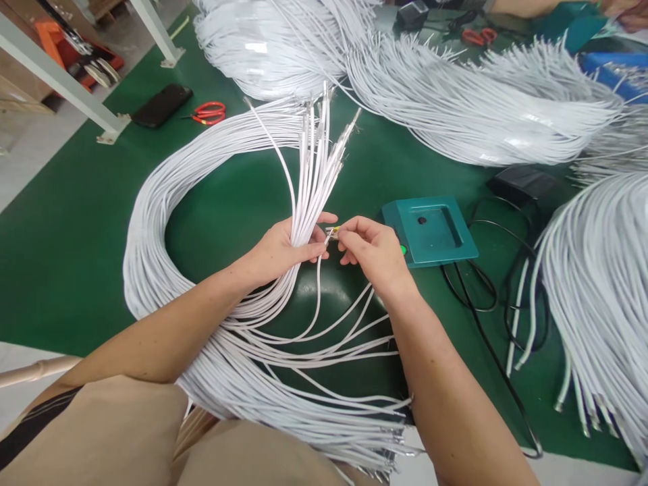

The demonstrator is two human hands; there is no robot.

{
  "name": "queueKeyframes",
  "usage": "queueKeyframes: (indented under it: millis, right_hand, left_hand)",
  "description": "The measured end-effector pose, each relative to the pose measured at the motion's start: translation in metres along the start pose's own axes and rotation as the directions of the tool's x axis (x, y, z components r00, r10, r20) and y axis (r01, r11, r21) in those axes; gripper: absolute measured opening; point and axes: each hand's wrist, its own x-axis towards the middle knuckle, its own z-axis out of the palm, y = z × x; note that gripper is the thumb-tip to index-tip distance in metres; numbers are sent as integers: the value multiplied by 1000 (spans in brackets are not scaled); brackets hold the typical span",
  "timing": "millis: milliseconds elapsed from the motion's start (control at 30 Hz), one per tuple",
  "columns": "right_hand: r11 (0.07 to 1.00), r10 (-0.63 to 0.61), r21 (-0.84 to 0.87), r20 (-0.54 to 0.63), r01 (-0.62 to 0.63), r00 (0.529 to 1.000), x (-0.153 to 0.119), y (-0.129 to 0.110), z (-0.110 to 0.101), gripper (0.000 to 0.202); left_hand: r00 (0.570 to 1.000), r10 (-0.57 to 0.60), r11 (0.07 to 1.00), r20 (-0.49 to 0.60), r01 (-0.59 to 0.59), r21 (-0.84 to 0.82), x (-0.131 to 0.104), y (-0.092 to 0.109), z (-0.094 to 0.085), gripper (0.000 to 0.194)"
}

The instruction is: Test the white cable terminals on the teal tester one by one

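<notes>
My left hand [291, 251] is closed around a bunch of white cables [306, 196], whose stripped ends fan upward. Between its thumb and fingers one cable end points toward my right hand [368, 251]. The right fingers are pinched on the wires at that cable's tip, where a bit of yellow [334, 231] shows. From the held bunch, a thick loop of white cables [152, 202] curves round to the left on the green table. More loose cable ends [374, 439] lie below my right forearm, near the table's front edge.
Right of my hands sits a teal device [435, 233] with a black cord. Red-handled scissors [208, 113] and a black phone [162, 106] lie at the back left. Large cable bundles [470, 101] fill the back and right side. Another person's arm [526, 7] shows at the top right.
</notes>
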Motion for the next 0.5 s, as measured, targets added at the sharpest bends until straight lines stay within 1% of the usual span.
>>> queueKeyframes:
  millis: [100, 167, 233, 267, 300, 333, 400, 433, 467, 500]
  right_hand:
    - [999, 3, 40, 8, -4, 1000, -1, 0, 0, 13]
    - [999, -38, 9, 50, 37, 998, -1, 1, 1, 18]
    - [982, -123, -135, 78, 133, 989, -2, 5, 2, 17]
    - [948, -189, -246, 83, 204, 978, -3, 6, 3, 17]
    - [884, -267, -374, 89, 280, 960, -3, 8, 3, 18]
    - [788, -348, -506, 105, 352, 932, -3, 9, 2, 21]
    - [533, -485, -719, 173, 446, 858, -3, 10, -1, 26]
    - [410, -530, -789, 202, 458, 823, -2, 10, -4, 27]
    - [313, -560, -837, 220, 450, 799, -1, 10, -7, 26]
    - [246, -575, -869, 226, 430, 786, 0, 10, -11, 25]
  left_hand:
    - [1000, 7, 1000, 5, -7, 17, 1, 0, 0, 47]
    - [1000, 21, 1000, 23, -22, 18, 1, -1, -1, 45]
    - [999, 23, 1000, 41, -23, 0, 2, -3, -2, 41]
    - [999, 14, 1000, 44, -13, -14, 3, -4, -2, 40]
    - [999, -3, 1000, 39, 4, -31, 3, -4, -3, 40]
    - [999, -23, 999, 27, 25, -49, 4, -5, -3, 40]
    - [998, -65, 995, -17, 64, -77, 5, -7, -3, 41]
    - [996, -80, 994, -43, 76, -81, 5, -7, -4, 42]
    - [994, -88, 994, -69, 83, -75, 6, -8, -4, 42]
    - [991, -92, 995, -93, 87, -57, 6, -8, -4, 42]
